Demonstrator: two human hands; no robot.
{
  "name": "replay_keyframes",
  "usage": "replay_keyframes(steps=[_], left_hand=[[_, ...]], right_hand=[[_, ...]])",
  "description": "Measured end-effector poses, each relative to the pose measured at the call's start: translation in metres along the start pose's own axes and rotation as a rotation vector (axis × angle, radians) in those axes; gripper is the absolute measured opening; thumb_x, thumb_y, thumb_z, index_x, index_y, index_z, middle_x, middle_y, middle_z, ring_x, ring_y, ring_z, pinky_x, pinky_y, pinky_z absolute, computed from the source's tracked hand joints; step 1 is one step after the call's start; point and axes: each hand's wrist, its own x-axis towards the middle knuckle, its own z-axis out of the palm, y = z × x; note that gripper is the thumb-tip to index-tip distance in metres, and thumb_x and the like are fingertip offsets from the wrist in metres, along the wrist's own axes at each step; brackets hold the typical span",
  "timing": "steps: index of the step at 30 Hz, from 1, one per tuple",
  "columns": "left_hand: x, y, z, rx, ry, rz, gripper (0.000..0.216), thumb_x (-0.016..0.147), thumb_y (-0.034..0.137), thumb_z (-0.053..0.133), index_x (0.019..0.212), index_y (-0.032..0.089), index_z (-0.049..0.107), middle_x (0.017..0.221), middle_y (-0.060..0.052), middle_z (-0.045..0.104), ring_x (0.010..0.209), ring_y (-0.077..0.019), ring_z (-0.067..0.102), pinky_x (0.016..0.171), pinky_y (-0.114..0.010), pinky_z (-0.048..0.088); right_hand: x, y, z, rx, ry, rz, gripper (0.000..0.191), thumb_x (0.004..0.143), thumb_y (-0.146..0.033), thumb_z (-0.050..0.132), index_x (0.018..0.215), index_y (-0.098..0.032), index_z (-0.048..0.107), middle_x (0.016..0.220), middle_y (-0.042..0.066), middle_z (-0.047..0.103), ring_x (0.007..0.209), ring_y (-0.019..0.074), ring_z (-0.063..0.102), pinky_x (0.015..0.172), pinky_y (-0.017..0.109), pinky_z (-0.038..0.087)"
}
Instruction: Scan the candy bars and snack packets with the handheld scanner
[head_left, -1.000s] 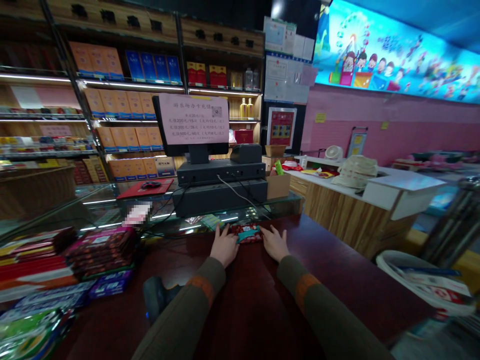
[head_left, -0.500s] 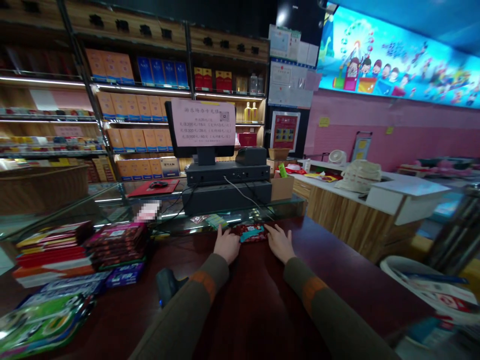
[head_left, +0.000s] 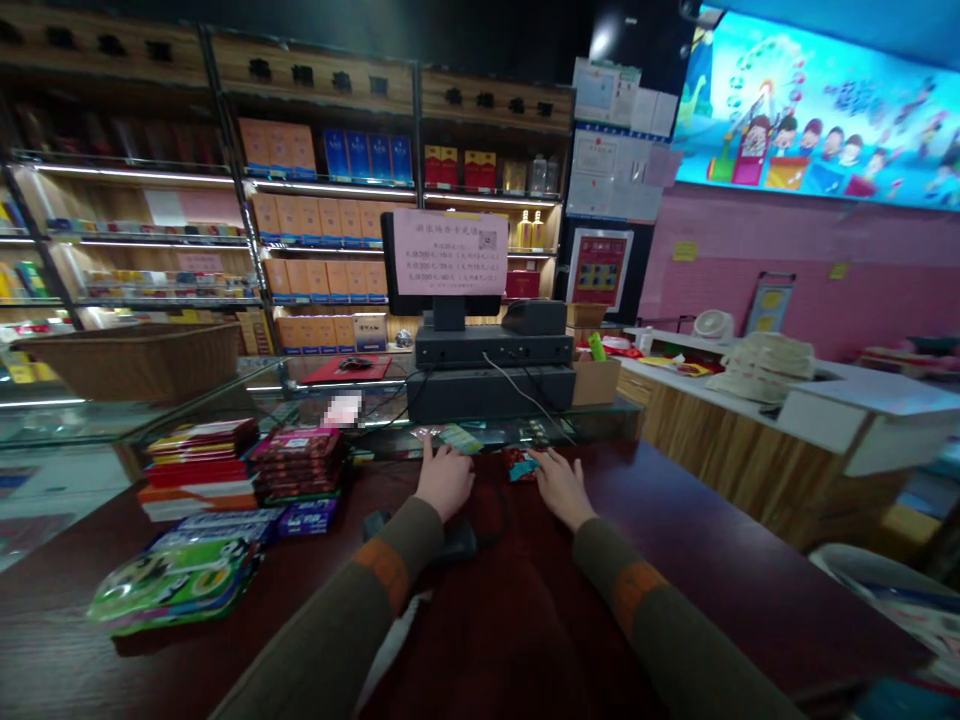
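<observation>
Both my hands rest at the far edge of a dark red wooden counter point(head_left: 675, 560). My left hand point(head_left: 445, 478) lies flat with its fingers stretched forward, holding nothing. My right hand point(head_left: 559, 486) touches the right end of a red and teal snack packet point(head_left: 518, 464) lying between the hands; its fingers are stretched over the packet's edge. A black barcode scanner point(head_left: 456, 538) sits on the counter under my left forearm, partly hidden by the sleeve.
A cash register with a screen and a pink notice point(head_left: 450, 252) stands behind a glass counter point(head_left: 315, 405). Stacks of packaged sweets point(head_left: 298, 462) and green packets point(head_left: 176, 583) lie at left. A wicker basket point(head_left: 135, 358), stocked shelves and a wooden side counter point(head_left: 757, 440) surround them.
The view has swung left, so the register and the hands sit further right. My left hand has slid away from the packet; the right hand stays at its end.
</observation>
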Motion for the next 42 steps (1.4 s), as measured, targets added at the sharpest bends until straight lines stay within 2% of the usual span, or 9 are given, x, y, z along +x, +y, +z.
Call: replay_keyframes(steps=[4,9,17,21,26,33,38,42], left_hand=[[-0.014,-0.024,-0.01,0.013,0.05,-0.039,0.022,0.091,0.028,0.055,0.1,0.026,0.074,0.113,-0.007,0.073,0.126,-0.0293,0.055,0.12,-0.067,0.012],[-0.035,-0.057,-0.022,0.056,0.106,-0.104,0.021,0.09,0.027,0.057,0.103,0.025,0.074,0.13,-0.007,0.066,0.134,-0.0316,0.049,0.12,-0.069,0.009],[-0.071,-0.109,-0.034,0.148,0.249,-0.233,0.029,0.086,0.027,0.062,0.113,0.025,0.073,0.155,-0.011,0.044,0.149,-0.0368,0.028,0.121,-0.067,0.009],[-0.086,-0.132,-0.039,0.186,0.273,-0.271,0.032,0.086,0.028,0.062,0.116,0.027,0.072,0.159,-0.01,0.039,0.151,-0.0368,0.024,0.121,-0.066,0.012],[-0.101,-0.155,-0.046,0.237,0.299,-0.282,0.035,0.085,0.03,0.065,0.12,0.031,0.07,0.16,-0.008,0.038,0.151,-0.0371,0.023,0.121,-0.066,0.009],[-0.119,-0.179,-0.054,0.285,0.354,-0.316,0.047,0.09,0.038,0.061,0.137,0.036,0.059,0.162,-0.008,0.034,0.153,-0.0351,0.018,0.121,-0.065,0.011],[-0.127,-0.195,-0.058,0.296,0.378,-0.384,0.045,0.093,0.048,0.056,0.136,0.036,0.06,0.16,-0.008,0.037,0.153,-0.0357,0.017,0.121,-0.064,0.012],[-0.131,-0.205,-0.057,0.288,0.359,-0.459,0.048,0.093,0.054,0.053,0.135,0.033,0.061,0.156,-0.009,0.042,0.15,-0.0357,0.024,0.12,-0.06,0.018]], right_hand=[[0.002,-0.024,0.005,-0.005,0.012,-0.052,0.049,0.098,-0.017,0.036,0.143,-0.028,0.052,0.146,0.009,0.056,0.145,0.0244,0.038,0.118,0.063,0.018],[0.004,-0.06,0.012,0.031,-0.005,-0.13,0.048,0.098,-0.018,0.036,0.142,-0.027,0.054,0.143,0.009,0.059,0.144,0.0245,0.04,0.119,0.063,0.017],[0.009,-0.12,0.016,0.105,-0.056,-0.244,0.049,0.097,-0.019,0.04,0.143,-0.029,0.053,0.145,0.007,0.058,0.144,0.0234,0.039,0.12,0.062,0.015],[0.011,-0.147,0.018,0.128,-0.063,-0.305,0.049,0.097,-0.02,0.04,0.143,-0.029,0.052,0.146,0.007,0.056,0.144,0.0236,0.039,0.12,0.062,0.015],[0.012,-0.181,0.021,0.171,-0.078,-0.363,0.051,0.096,-0.018,0.042,0.145,-0.03,0.051,0.148,0.008,0.055,0.143,0.0237,0.039,0.119,0.063,0.014],[0.013,-0.221,0.032,0.233,-0.086,-0.439,0.048,0.095,-0.018,0.043,0.14,-0.029,0.055,0.151,0.006,0.052,0.145,0.0231,0.036,0.12,0.062,0.012],[0.014,-0.245,0.035,0.209,-0.084,-0.488,0.048,0.096,-0.019,0.042,0.141,-0.026,0.055,0.147,0.008,0.056,0.144,0.0239,0.038,0.12,0.058,0.013],[0.017,-0.263,0.037,0.195,-0.09,-0.52,0.05,0.095,-0.019,0.042,0.143,-0.026,0.053,0.144,0.006,0.058,0.144,0.025,0.038,0.12,0.057,0.012]])
